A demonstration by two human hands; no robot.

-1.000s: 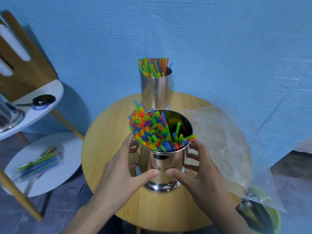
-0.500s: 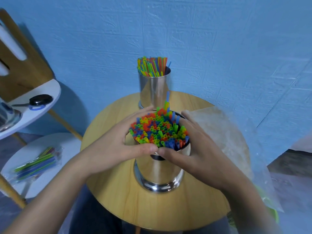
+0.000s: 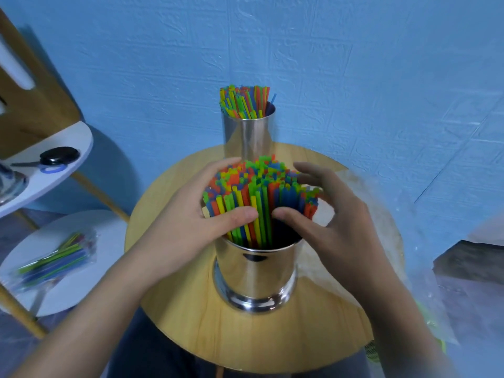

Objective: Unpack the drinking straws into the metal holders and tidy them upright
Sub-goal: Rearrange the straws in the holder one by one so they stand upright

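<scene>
L hand point(image 3: 188, 214) wraps the straws point(image 3: 259, 192) from the left: fingers curled behind the bundle, thumb pressed on its front. R hand point(image 3: 327, 214) cups the right side, fingers curled, thumb tip on the straws just beside the L thumb. I see the bundle standing in the near holder point(image 3: 256, 271), tops fanned above the rim. Holder upright, mid-surface point(image 3: 191, 309); round, wood. Far holder point(image 3: 249, 137) just behind, w/ more coloured straws. Clear bag point(image 3: 381, 214) lies on the surface at right. White shelf point(image 3: 90, 282) low left carries a packed straw bundle point(image 3: 54, 263).
</scene>
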